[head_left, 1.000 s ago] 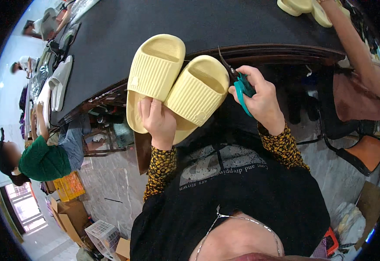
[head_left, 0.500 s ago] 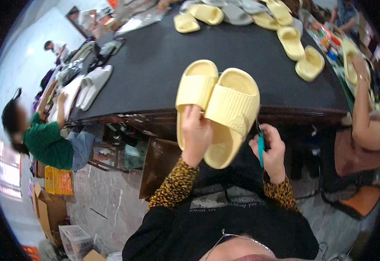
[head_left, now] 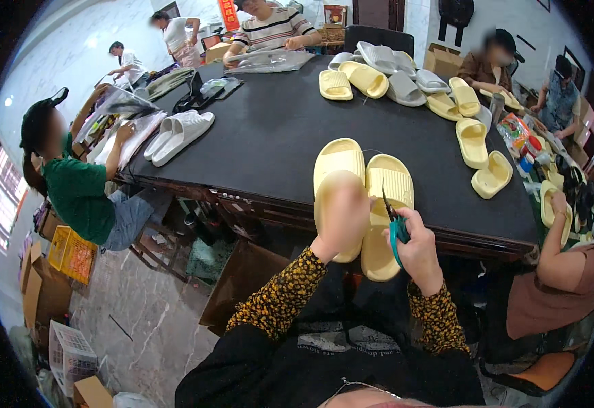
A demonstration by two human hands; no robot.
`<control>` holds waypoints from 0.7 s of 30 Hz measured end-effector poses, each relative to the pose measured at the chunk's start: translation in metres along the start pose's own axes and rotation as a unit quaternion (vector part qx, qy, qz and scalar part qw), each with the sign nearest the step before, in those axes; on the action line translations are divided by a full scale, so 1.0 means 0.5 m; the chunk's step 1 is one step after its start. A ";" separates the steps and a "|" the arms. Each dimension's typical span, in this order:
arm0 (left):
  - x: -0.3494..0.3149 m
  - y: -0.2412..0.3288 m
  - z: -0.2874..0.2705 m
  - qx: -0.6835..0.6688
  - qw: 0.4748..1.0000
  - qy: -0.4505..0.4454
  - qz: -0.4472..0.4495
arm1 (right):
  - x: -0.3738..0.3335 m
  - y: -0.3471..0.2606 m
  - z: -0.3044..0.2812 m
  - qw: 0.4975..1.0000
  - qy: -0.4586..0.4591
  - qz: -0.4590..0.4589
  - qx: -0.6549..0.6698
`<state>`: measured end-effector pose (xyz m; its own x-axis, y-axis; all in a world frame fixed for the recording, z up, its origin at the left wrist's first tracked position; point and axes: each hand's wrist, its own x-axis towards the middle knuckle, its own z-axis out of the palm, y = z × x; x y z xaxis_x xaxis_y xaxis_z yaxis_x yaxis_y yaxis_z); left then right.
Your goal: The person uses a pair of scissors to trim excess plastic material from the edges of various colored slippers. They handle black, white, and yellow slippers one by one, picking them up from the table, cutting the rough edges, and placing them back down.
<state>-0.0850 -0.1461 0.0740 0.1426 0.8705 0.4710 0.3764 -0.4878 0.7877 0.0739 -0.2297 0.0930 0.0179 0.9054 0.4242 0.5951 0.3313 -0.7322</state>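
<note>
In front of me, at the table's near edge, is a pair of pale yellow slide slippers, soles down and toes away. My left hand lies over the left slipper and grips the pair; its fingers look smeared. Beside it, the right slipper shows its ribbed strap. My right hand is closed round small scissors with teal handles. Their dark, pointed blades reach over the right slipper's strap. A fine thread appears near the slippers' toe ends.
Yellow and grey slippers lie piled along the far right of the dark table. White slippers sit at the left, near a person in green. Other people work around the table. An open cardboard box stands below its edge.
The view has tilted up, showing more of the room. The slippers have turned straighter and the scissors have come from beside them to over the right slipper's strap.
</note>
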 end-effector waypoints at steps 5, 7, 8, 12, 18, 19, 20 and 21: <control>0.025 -0.034 0.001 -0.110 0.994 -0.020 0.004 | 0.075 0.021 0.014 0.996 -0.002 -0.060 -0.062; 0.044 -0.038 0.003 -0.122 0.990 -0.060 -0.022 | 0.106 0.037 0.019 0.992 0.022 -0.084 -0.087; 0.054 -0.039 0.007 -0.133 0.988 -0.078 -0.026 | 0.125 0.050 0.020 0.992 0.021 -0.088 -0.086; 0.078 -0.031 0.005 -0.118 0.984 -0.130 0.019 | 0.197 0.095 0.015 0.985 0.042 -0.092 -0.143; 0.093 -0.074 -0.062 0.038 0.983 0.061 0.170 | 0.245 0.124 -0.006 0.984 0.028 -0.089 -0.150; 0.100 -0.098 -0.080 0.103 0.972 0.094 0.187 | 0.247 0.120 -0.007 0.986 0.024 -0.087 -0.143; 0.104 -0.112 -0.101 0.126 0.971 0.097 0.181 | 0.249 0.121 -0.005 0.987 0.021 -0.088 -0.131; 0.110 -0.124 -0.125 0.147 0.968 0.101 0.177 | 0.251 0.114 -0.003 0.987 0.015 -0.096 -0.128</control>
<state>-0.1576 -0.0722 0.0759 0.1391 0.6073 0.7822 0.5860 -0.6872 0.4294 0.1112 -0.0974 0.1054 -0.0944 0.8232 0.5599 0.7737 0.4146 -0.4790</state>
